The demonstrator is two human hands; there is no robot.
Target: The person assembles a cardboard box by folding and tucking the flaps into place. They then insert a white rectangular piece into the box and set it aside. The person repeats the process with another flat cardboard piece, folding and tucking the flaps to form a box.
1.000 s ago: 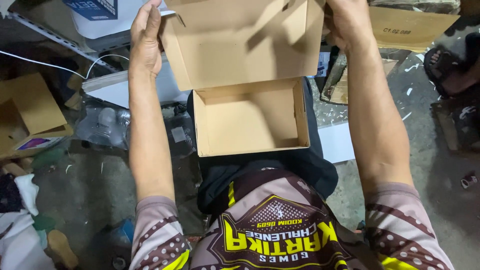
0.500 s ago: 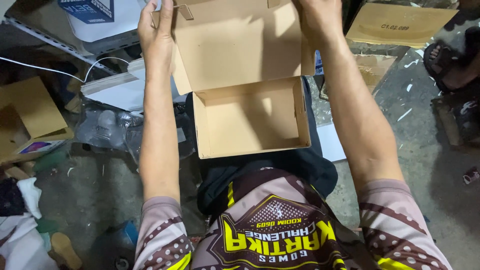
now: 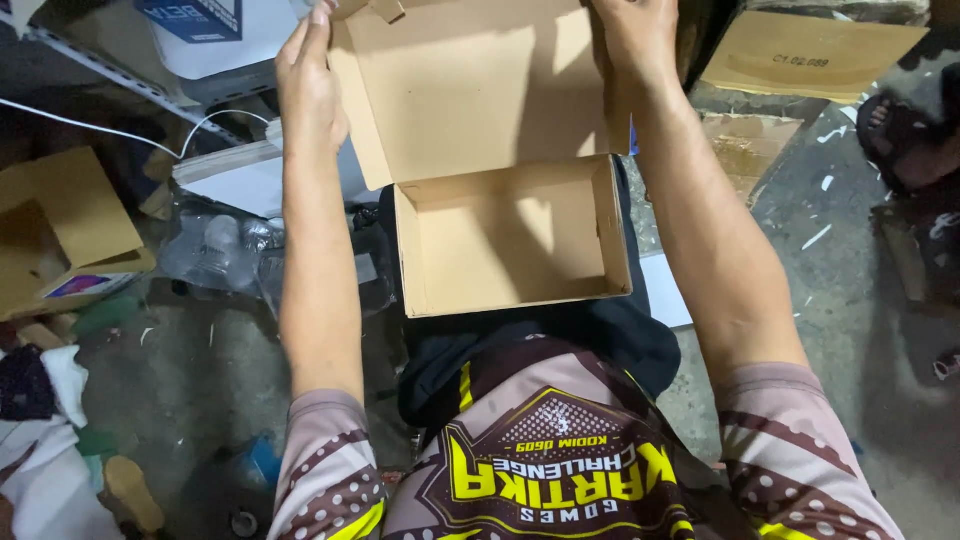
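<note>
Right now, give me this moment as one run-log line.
left hand: gripping lid's left edge | right hand: gripping lid's right edge | cardboard box: open, empty, on lap | lid: raised upright

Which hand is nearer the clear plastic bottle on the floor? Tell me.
Left. The left hand holds the box lid's edge above the clear plastic bottle; the right hand grips the lid's far side.

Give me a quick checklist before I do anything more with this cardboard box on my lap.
1. Box tray empty inside: ok, bare cardboard shows.
2. Lid open and upright: ok.
3. Left hand on the lid's left edge: ok, palm against it.
4. Right hand on the lid's right edge: ok, though its fingers run out of frame.
5. Corner tab at the lid's top tucked in: not ok, it sticks out.
6. Tray steady on the lap: cannot tell.
</note>
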